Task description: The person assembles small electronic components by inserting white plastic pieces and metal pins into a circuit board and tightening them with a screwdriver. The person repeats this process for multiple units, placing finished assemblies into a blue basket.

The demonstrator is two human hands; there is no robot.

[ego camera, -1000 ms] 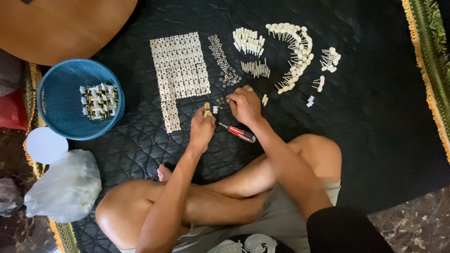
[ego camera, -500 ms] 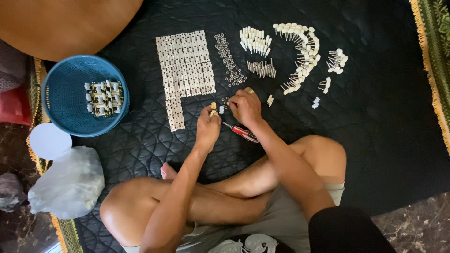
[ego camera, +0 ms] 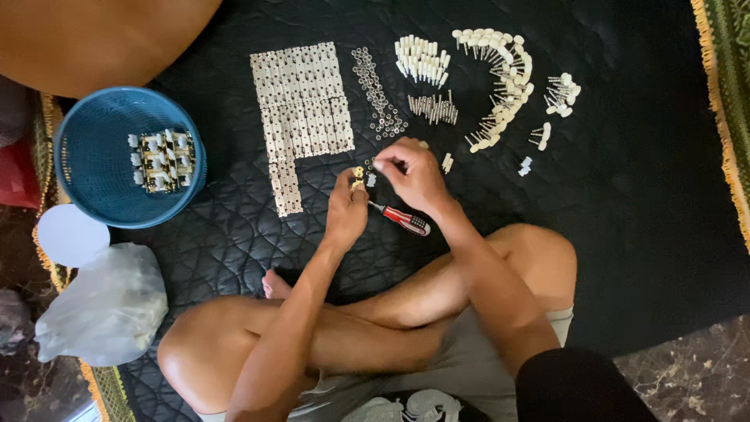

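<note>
I sit cross-legged on a black quilted mat [ego camera: 625, 195]. My left hand [ego camera: 346, 209] pinches a small brass-and-white part [ego camera: 358, 177] between thumb and fingers. My right hand [ego camera: 412, 173] is just to its right, fingertips closed on a tiny piece next to that part. A red-handled screwdriver [ego camera: 402, 219] lies on the mat under my hands. Ahead lie rows of small cream plates [ego camera: 303, 109], a strip of metal rings [ego camera: 378, 101], white pegs [ego camera: 422, 59], short metal pins [ego camera: 434, 109] and an arc of white-headed screws [ego camera: 504, 86].
A blue plastic basket [ego camera: 94, 199] at left holds several assembled parts [ego camera: 162, 160]. A white round lid [ego camera: 72, 234] and a clear plastic bag [ego camera: 101, 309] lie below it. A round wooden surface [ego camera: 101, 35] fills the top left. A fringed rug edge [ego camera: 719, 117] runs along the right.
My hands have stayed over the screwdriver with small finger movements on the part. The view has shifted slightly.
</note>
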